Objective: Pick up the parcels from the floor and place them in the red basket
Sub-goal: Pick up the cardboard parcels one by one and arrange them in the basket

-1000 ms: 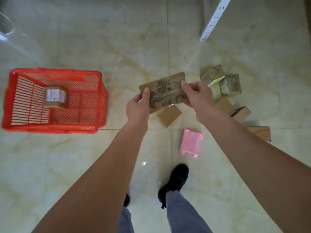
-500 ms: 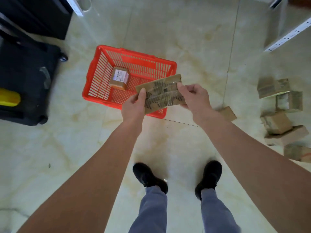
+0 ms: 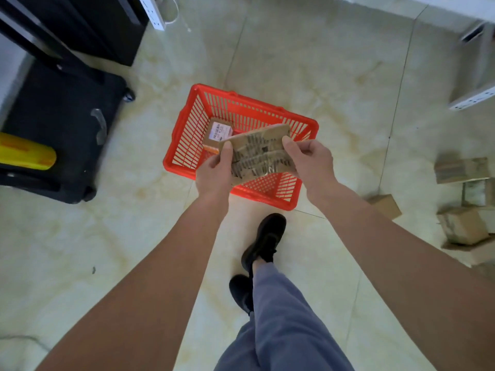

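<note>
A flat brown cardboard parcel (image 3: pixel 261 153) wrapped in printed tape hangs over the red basket (image 3: pixel 184 124). My left hand (image 3: pixel 215 170) grips its left edge with the thumb on top. My right hand (image 3: pixel 308 159) pinches its right edge. Inside the basket lies a small brown parcel with a white label (image 3: pixel 218 132), partly hidden behind the held parcel. Several more cardboard parcels (image 3: pixel 462 226) lie on the floor at the right edge.
A black wheeled case (image 3: pixel 61 129) with a yellow roll (image 3: pixel 24 155) stands left of the basket. White power strips lie at the top (image 3: pixel 154 12) and right (image 3: pixel 474 99). My black shoes (image 3: pixel 265 239) stand on the marble floor just before the basket.
I have turned and stepped from the parcel pile to the basket. The held parcel, once over bare floor, now hangs above the basket. Both hands keep the same hold.
</note>
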